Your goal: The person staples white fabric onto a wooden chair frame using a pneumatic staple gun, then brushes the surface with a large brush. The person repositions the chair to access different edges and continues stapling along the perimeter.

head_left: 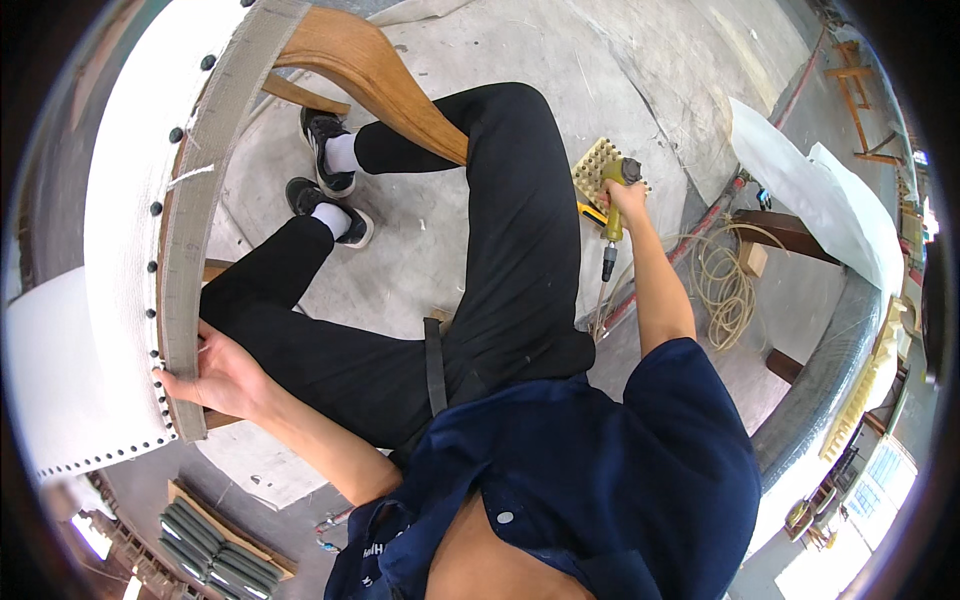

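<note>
Two hands: left hand (215, 375) on chair frame (190, 230), right hand (622, 200) around staple gun (612, 215).

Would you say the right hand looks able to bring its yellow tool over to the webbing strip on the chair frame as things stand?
Probably yes, with a long reach. The right hand holds the yellow tool out to the side; the raised knee lies between it and the webbing strip, which the left hand grips.

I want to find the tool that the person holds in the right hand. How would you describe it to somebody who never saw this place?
Start at the grey concrete floor to the right of the black trouser leg. There the right hand grips a yellow pneumatic hand tool, with a thin hose hanging below it. Unlike the pale perforated yellow block just behind it, it is slim and held upright.
</note>
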`<action>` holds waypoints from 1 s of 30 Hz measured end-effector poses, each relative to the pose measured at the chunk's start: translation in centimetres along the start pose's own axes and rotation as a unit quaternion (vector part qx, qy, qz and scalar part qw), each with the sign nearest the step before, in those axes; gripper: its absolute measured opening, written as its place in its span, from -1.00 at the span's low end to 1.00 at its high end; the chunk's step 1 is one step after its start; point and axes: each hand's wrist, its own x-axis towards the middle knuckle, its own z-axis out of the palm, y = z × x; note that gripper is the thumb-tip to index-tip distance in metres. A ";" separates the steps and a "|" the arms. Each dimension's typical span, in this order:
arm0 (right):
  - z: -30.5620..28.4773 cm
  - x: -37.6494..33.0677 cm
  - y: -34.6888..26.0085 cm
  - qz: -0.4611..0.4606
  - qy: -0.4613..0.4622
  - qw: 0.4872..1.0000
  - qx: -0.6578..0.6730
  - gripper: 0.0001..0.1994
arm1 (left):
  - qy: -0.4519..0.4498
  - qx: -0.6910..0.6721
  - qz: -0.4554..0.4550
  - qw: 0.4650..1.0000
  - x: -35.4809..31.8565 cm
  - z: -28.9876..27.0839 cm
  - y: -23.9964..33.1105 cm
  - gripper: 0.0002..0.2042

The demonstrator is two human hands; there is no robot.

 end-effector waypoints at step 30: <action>7.0 -32.4 -18.1 -0.540 -0.145 0.823 -0.097 -0.63 | -0.095 -0.210 -0.162 0.959 -2.3 -0.4 -0.4 -0.73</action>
